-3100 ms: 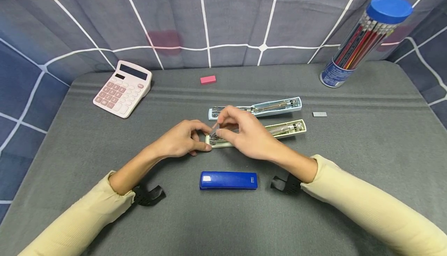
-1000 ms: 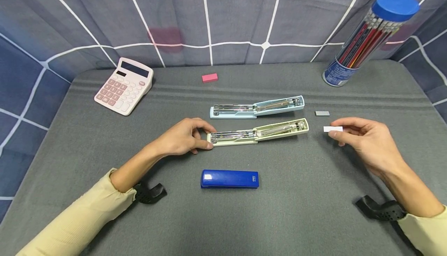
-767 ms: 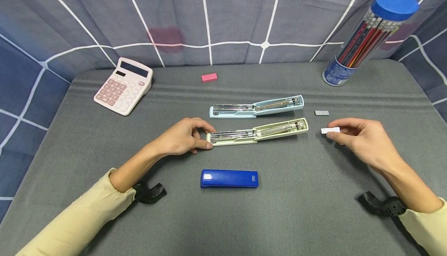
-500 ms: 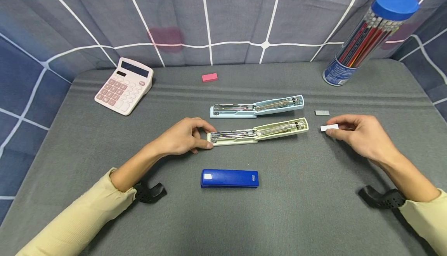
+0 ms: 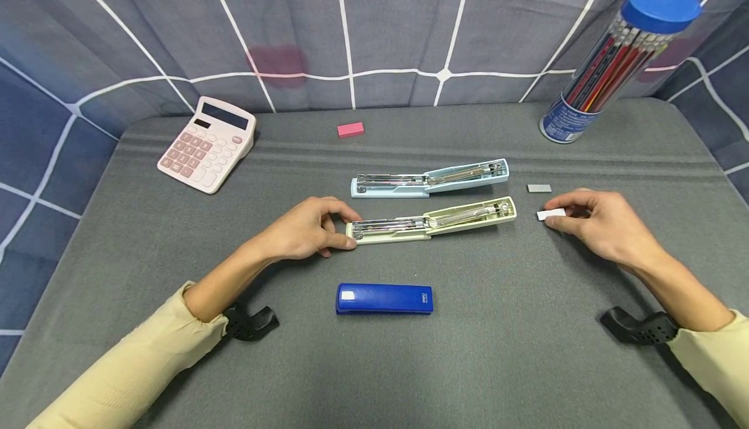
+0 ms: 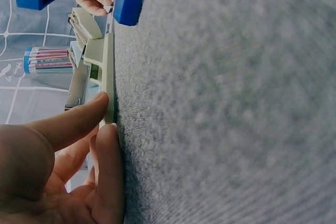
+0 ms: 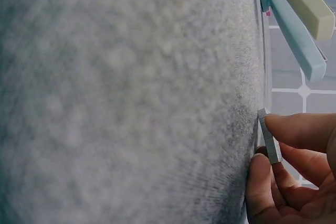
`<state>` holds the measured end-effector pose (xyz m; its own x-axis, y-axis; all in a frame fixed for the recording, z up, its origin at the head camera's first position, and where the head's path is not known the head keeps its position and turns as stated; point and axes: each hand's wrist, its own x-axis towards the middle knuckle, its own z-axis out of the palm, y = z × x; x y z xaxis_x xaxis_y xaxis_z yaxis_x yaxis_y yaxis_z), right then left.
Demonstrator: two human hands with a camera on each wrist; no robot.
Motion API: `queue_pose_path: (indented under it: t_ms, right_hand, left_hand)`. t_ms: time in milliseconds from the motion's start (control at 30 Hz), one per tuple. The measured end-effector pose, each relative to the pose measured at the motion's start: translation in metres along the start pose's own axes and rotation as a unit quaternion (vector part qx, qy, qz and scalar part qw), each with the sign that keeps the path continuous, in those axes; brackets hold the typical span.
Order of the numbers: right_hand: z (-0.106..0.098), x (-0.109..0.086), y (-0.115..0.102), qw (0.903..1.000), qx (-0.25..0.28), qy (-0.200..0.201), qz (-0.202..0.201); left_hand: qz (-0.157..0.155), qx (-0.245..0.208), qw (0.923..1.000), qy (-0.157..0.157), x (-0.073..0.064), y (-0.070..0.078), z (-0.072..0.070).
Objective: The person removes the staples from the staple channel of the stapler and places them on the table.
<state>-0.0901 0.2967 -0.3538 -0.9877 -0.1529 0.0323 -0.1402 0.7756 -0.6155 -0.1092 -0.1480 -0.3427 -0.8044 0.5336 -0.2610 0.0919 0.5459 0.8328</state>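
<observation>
My left hand point(image 5: 307, 229) holds the left end of a pale green stapler point(image 5: 433, 221), thumb on the near side and fingers behind. The stapler lies opened out flat, its metal staple channel showing. To its right, my right hand point(image 5: 605, 224) pinches a strip of staples point(image 5: 551, 214) between thumb and fingers, close over the table; the right wrist view shows the staple strip point(image 7: 270, 137) tilted, its lower end near the tabletop. Just behind lies another staple strip point(image 5: 539, 188). A light blue stapler point(image 5: 430, 180), also opened out, rests behind the green one.
Nearer me lies a closed blue stapler point(image 5: 384, 299). A pink calculator point(image 5: 207, 145) sits at the back left, a pink eraser point(image 5: 350, 130) at the back middle. A tall tub of pencils point(image 5: 614, 71) with a blue lid stands at the back right, before a checked cloth.
My right hand has moved from over the green stapler's left end out to the right with the staple strip, then lowered it slightly leftward near the table. The left hand stays on the stapler.
</observation>
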Motion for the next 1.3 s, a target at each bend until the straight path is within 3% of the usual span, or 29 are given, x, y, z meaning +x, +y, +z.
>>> queue_pose_path:
  t_ms: [600, 1300]
  right_hand:
    - [0.0013, -0.0014, -0.0007, 0.9992, -0.028, 0.007, -0.027]
    - [0.003, 0.0003, 0.0009, 0.9996, -0.004, 0.005, -0.029]
  left_hand:
    - [0.001, -0.006, 1.0, 0.0, -0.0001, 0.0, -0.0002]
    - [0.001, -0.007, 1.0, 0.002, -0.0005, -0.0008, 0.0004]
